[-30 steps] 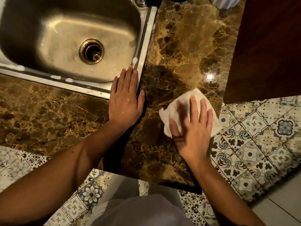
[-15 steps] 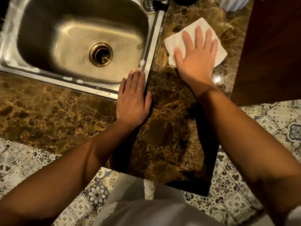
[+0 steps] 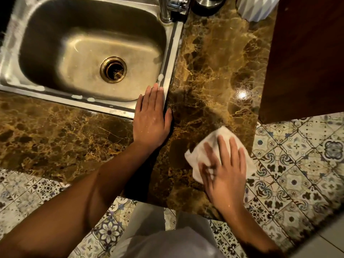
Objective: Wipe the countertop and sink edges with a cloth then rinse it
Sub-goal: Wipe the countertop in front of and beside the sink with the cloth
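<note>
Head cam looking straight down: my right hand (image 3: 226, 175) is flat on the white cloth (image 3: 208, 146), fingers straight and spread a bit, pressing it onto the brown marble countertop (image 3: 210, 71) near the front right corner, so no curl around it, just palm and fingers on top. It's a little smeared with blur. One edge of the cloth pokes out past the counter's right edge over the patterned floor tiles (image 3: 297, 164). My left hand (image 3: 151, 118) lies flat with fingers straight and together, holding nothing, palm on the counter and fingertips on the front right corner of the steel sink's (image 3: 174, 43) rim. Basin's got nothing in it but the drain (image 3: 113, 69); a few white suds blobs (image 3: 161, 77) sit on the rim. Faucet base (image 3: 164, 10) stands at the sink's back right corner.
</note>
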Demonstrator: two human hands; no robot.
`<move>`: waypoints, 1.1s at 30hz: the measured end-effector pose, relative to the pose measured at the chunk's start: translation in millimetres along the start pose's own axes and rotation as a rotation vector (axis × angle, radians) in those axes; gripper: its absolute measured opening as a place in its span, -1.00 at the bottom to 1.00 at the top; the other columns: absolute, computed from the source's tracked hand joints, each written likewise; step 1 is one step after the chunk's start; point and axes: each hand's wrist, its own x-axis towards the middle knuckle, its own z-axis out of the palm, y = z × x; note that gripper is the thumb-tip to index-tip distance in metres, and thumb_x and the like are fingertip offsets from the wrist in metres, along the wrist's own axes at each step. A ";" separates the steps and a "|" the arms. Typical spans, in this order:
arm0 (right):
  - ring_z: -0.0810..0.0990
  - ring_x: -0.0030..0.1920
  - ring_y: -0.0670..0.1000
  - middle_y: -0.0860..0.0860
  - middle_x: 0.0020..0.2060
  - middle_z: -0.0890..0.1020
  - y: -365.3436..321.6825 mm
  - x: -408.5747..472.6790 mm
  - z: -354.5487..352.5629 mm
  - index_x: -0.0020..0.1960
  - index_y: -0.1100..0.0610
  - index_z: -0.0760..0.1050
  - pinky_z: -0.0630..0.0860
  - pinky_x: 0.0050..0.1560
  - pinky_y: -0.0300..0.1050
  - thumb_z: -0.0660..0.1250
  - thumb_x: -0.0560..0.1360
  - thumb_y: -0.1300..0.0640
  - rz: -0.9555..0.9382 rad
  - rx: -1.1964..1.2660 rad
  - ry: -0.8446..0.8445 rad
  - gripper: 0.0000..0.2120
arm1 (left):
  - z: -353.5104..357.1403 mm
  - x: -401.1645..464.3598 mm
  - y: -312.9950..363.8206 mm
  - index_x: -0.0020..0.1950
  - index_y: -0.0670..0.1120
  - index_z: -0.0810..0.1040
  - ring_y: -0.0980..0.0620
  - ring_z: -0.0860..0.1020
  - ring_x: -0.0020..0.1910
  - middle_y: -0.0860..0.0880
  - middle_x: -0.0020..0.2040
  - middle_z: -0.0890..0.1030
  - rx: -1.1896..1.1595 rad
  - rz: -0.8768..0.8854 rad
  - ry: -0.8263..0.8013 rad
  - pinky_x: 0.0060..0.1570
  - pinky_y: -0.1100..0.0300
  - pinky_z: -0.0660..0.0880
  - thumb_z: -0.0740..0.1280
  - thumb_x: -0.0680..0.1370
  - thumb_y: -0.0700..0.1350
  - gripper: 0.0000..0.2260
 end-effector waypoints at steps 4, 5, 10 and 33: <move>0.16 0.64 0.24 0.12 0.60 0.31 2.1 -52.1 4.8 0.49 0.03 0.49 0.15 0.57 0.33 0.12 0.67 -0.18 0.027 0.026 0.013 -0.50 | 2.0 -1.0 -1.5 0.65 -0.19 0.20 -0.13 0.18 0.65 -0.18 0.65 0.24 -0.001 0.007 0.019 0.61 -0.13 0.13 0.05 0.72 0.07 -0.45; 0.16 0.63 0.25 0.12 0.59 0.31 3.1 -54.7 5.8 0.50 0.03 0.49 0.16 0.57 0.34 0.14 0.67 -0.17 0.025 0.008 0.017 -0.50 | 2.5 -1.0 -1.9 0.66 -0.19 0.19 -0.13 0.18 0.65 -0.18 0.66 0.23 -0.002 0.006 0.018 0.62 -0.12 0.12 0.04 0.72 0.07 -0.44; 0.10 0.64 0.26 0.13 0.62 0.25 0.7 -15.0 7.7 0.57 0.01 0.37 0.14 0.56 0.35 0.02 0.70 -0.19 0.039 -0.076 0.018 -0.47 | 3.9 -0.4 -3.2 0.67 -0.18 0.15 -0.14 0.18 0.66 -0.18 0.66 0.21 -0.001 0.003 0.023 0.63 -0.10 0.10 0.04 0.73 0.07 -0.44; 0.11 0.64 0.27 0.14 0.62 0.25 -14.4 171.7 -5.3 0.59 -0.04 0.33 0.04 0.61 0.28 0.07 0.69 -0.20 -0.055 -0.011 0.089 -0.48 | -0.7 -0.1 -0.3 0.65 -0.20 0.19 -0.13 0.17 0.66 -0.18 0.65 0.23 0.028 0.010 0.006 0.62 -0.12 0.11 0.03 0.72 0.01 -0.48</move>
